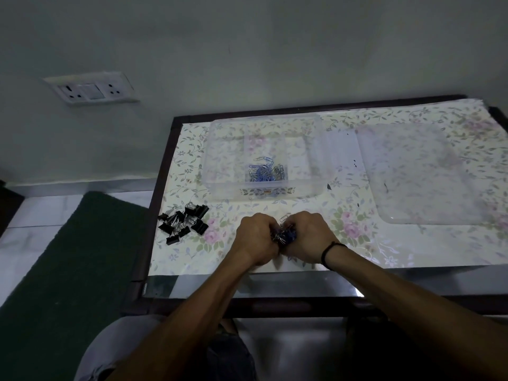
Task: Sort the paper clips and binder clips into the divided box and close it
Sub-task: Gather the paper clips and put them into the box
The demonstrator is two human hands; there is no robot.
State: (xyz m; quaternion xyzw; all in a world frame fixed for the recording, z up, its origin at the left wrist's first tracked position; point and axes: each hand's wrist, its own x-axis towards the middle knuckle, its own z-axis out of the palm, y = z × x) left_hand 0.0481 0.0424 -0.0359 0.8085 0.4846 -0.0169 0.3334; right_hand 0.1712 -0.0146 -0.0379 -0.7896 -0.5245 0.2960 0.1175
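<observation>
My left hand [257, 237] and my right hand [306, 236] are cupped together near the table's front. Between them they grip a bunch of blue and silver paper clips [284, 233]. A clear divided box [313, 160] stands open behind them, and several paper clips [265, 171] lie in its middle compartment. The box's side compartments look bare. A pile of black binder clips [182, 222] lies on the table left of my hands. The clear lid [420, 174] lies flat to the right of the box.
A floral cover [357, 243] is spread over the dark-framed table [162, 171]. A wall socket [90, 89] sits on the wall at the left. A green mat [68, 257] lies on the floor left of the table.
</observation>
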